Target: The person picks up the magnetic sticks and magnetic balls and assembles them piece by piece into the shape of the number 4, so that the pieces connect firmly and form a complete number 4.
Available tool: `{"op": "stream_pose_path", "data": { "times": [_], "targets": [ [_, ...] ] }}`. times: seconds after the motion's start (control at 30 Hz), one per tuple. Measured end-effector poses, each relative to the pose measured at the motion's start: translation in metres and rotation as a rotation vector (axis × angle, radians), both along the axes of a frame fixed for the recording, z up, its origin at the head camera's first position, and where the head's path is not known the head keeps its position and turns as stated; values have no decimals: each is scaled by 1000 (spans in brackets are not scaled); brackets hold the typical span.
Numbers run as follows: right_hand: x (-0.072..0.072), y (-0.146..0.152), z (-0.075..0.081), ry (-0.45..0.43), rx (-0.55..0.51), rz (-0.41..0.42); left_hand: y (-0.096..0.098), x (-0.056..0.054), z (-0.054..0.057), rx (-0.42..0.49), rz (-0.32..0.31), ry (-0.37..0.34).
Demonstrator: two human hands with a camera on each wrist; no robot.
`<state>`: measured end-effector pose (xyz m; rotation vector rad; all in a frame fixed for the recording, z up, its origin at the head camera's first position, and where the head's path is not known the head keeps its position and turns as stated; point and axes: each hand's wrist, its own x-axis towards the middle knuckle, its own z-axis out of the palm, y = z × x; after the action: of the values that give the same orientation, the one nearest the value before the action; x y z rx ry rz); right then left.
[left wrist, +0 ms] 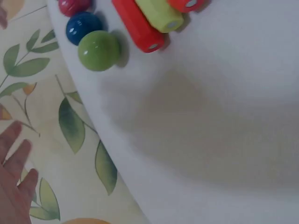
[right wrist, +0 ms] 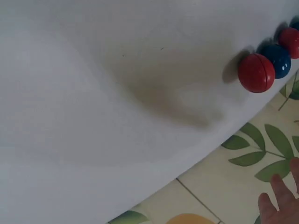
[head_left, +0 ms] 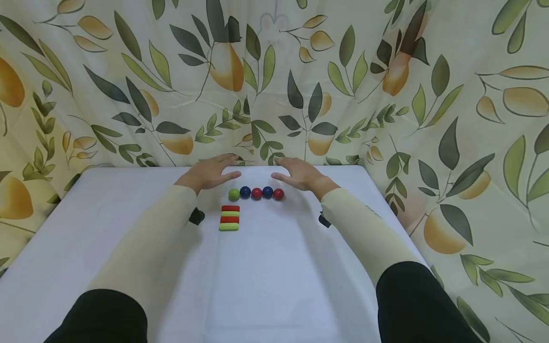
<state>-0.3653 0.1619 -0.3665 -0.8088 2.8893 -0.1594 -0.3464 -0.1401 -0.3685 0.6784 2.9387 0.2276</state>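
Observation:
My left hand [head_left: 208, 172] is held over the back of the table with fingers extended and nothing in it. Mirroring it, my right hand [head_left: 302, 175] also has its fingers extended and holds nothing. Between and just in front of them lies a row of balls: a green ball [head_left: 233, 194] at the left end, then a blue ball [head_left: 245, 192], a red ball [head_left: 256, 193], another blue ball [head_left: 268, 192] and a red ball [head_left: 279, 194] at the right end. Nearer me, red sticks [head_left: 230, 219] and yellow-green sticks [head_left: 229, 226] alternate in a small stack-like column.
A white-covered table [head_left: 274, 286] carries everything. Right behind its far edge hangs a curtain [head_left: 274, 95] patterned with leaves and fruit, which continues along the right side. Dark wrist devices [head_left: 197, 216] sit under both cream sleeves [head_left: 364, 224].

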Motion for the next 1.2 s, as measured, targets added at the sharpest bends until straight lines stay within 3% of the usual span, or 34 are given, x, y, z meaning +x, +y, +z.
{"op": "stream_pose_path", "data": {
  "times": [0.23, 0.6, 0.93, 1.2],
  "targets": [
    [3, 5, 5, -58, -117, -58, -17, 1, 8, 84, 74, -53],
    [13, 19, 3, -110, -283, -106, -37, 10, 8, 249, 72, -58],
    [26, 32, -10, -124, -456, -151, -56, 23, -3, 421, 88, -79],
    [34, 39, -21, -144, -554, -190, -59, 28, -23, 514, 101, -92]
  ]
}}
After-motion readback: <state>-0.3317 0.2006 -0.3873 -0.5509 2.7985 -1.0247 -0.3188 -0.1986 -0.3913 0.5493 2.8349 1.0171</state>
